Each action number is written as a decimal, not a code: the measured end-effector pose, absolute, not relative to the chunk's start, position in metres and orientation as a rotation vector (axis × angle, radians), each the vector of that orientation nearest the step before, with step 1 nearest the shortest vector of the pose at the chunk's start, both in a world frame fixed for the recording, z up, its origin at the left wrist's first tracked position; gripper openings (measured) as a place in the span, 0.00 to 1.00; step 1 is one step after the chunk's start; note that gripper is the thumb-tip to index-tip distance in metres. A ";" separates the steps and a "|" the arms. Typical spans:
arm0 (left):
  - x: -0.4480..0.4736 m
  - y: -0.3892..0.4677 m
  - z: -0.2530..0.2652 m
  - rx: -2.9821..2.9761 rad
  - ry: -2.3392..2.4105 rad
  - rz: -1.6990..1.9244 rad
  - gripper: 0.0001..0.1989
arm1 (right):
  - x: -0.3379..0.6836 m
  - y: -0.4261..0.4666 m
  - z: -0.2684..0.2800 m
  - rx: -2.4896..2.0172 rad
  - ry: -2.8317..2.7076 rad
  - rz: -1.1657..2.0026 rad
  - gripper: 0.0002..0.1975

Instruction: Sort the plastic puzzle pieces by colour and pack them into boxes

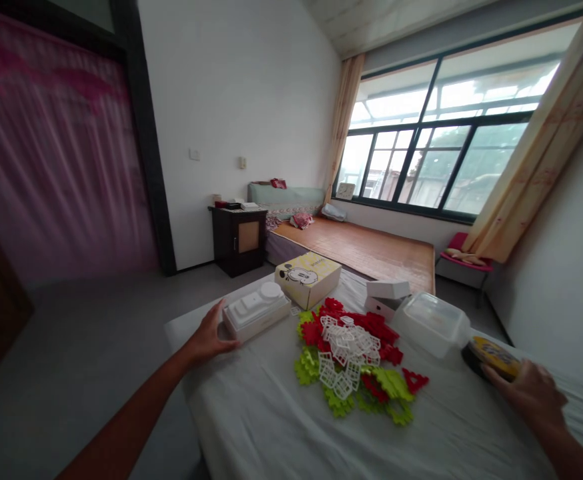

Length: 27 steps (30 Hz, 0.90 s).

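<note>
At the table's left side, my left hand [210, 339] grips the near end of a white box [259, 319], thumb in front and fingers along its back. The box holds a moulded white insert with a round part at its far end. My right hand [534, 393] holds a dark, rounded tin [494, 357] with a yellow patterned top at the right side; some of its fingers are hidden. Between my hands lies a pile of white lattice pieces [344, 347], red toothed pieces [379, 327] and lime-green toothed pieces [394, 385].
Behind the pile stand a cartoon-printed carton [309, 277], a small white box [386, 290] and a translucent plastic container [434, 323]. All rest on a table with a pale cloth [256, 407]. Beyond are a bed [361, 240], a dark cabinet [239, 240] and a pink chair [464, 253].
</note>
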<state>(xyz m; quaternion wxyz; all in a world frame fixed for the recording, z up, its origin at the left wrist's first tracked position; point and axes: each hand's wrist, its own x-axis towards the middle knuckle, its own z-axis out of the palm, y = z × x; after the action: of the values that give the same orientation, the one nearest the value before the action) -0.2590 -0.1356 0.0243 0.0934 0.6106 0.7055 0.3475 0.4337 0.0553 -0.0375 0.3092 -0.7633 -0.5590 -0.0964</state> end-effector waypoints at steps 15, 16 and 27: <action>-0.222 -0.172 0.047 1.728 1.736 1.299 0.49 | 0.286 -0.051 0.062 -1.294 -1.728 -0.291 0.30; -0.212 -0.178 0.054 1.759 1.684 1.289 0.49 | 0.257 -0.063 0.074 -1.199 -1.808 -0.173 0.27; -0.136 -0.184 0.079 2.085 1.375 1.103 0.52 | 0.137 -0.104 0.125 -0.832 -2.101 0.615 0.31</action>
<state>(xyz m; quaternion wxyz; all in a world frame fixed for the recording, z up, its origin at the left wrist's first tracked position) -0.1356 -0.1837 0.0787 0.2041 0.7475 0.4931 0.3956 0.1373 -0.1041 0.1248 0.3891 -0.3273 -0.8264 0.2417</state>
